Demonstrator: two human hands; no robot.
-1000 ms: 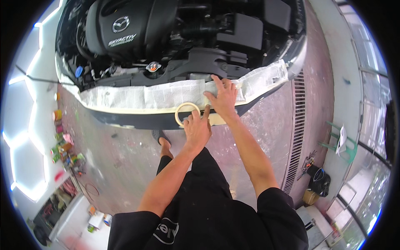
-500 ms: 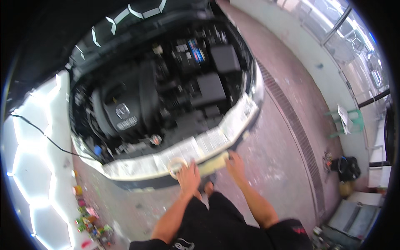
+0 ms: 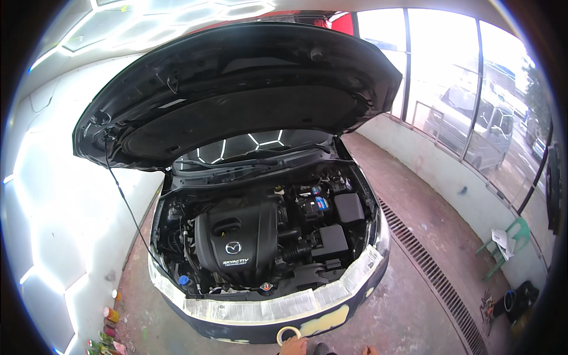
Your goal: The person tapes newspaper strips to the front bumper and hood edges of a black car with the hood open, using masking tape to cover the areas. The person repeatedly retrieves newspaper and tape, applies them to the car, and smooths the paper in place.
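Observation:
My left hand (image 3: 294, 345) is at the lower edge, its fingers closed on a cream roll of masking tape (image 3: 280, 335). The roll sits in front of the car's dark bumper (image 3: 207, 330). To the right, only the fingertips of my right hand (image 3: 369, 350) show at the picture's edge; the rest is cut off, and whether they hold anything is hidden. Taped newspaper strips (image 3: 254, 311) run along the front edge of the engine bay. Below them on the bumper is a pale yellow patch (image 3: 324, 319).
The raised hood (image 3: 236, 106) stands over the engine (image 3: 236, 236), held by a thin prop rod (image 3: 127, 204). A floor drain grate (image 3: 426, 272) runs along the right. Beyond it stands a green chair (image 3: 513, 239) with papers. Bottles and cans (image 3: 109, 313) line the left wall.
The view has tilted up, bringing the whole hood and windows into sight. My hands now sit at the lower edge. My right hand no longer touches the bumper; the tape stays in my left.

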